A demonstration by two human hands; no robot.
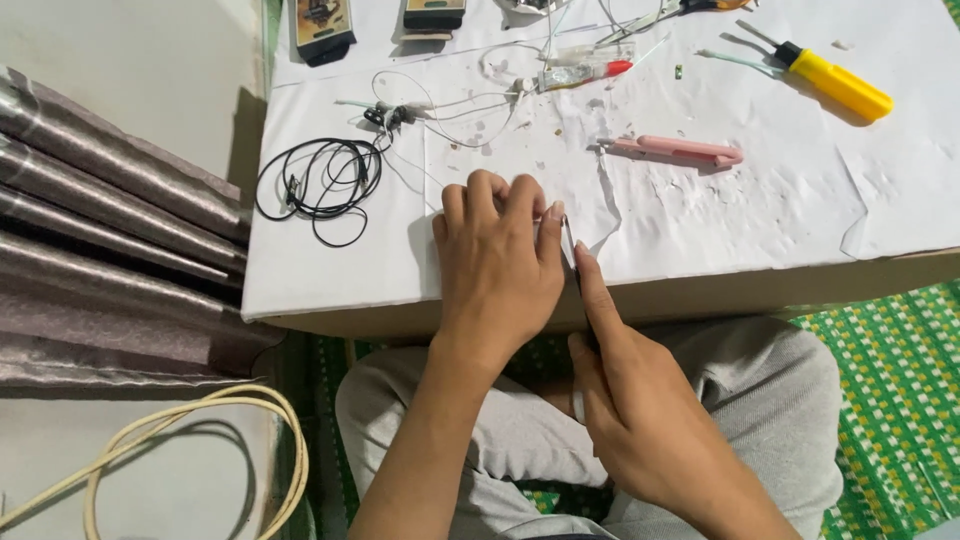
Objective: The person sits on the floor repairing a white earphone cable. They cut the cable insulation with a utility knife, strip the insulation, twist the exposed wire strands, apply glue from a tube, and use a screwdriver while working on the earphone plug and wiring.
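My left hand (498,258) rests knuckles-up at the front edge of the paper-covered table (700,230), its fingers curled over something small that stays hidden. My right hand (625,400) reaches up from my lap, its forefinger laid along a thin dark metal tool (570,250) whose tip meets the left hand's fingertips. What the left fingers pinch cannot be made out.
A coiled black earphone cable (322,180) lies left of my hands. A pink cutter (680,150), a yellow-handled screwdriver (835,82), white wires (450,105) and a clear tube (580,72) lie farther back. A cream cord (180,430) loops on the floor, beside a folded grey curtain (100,220).
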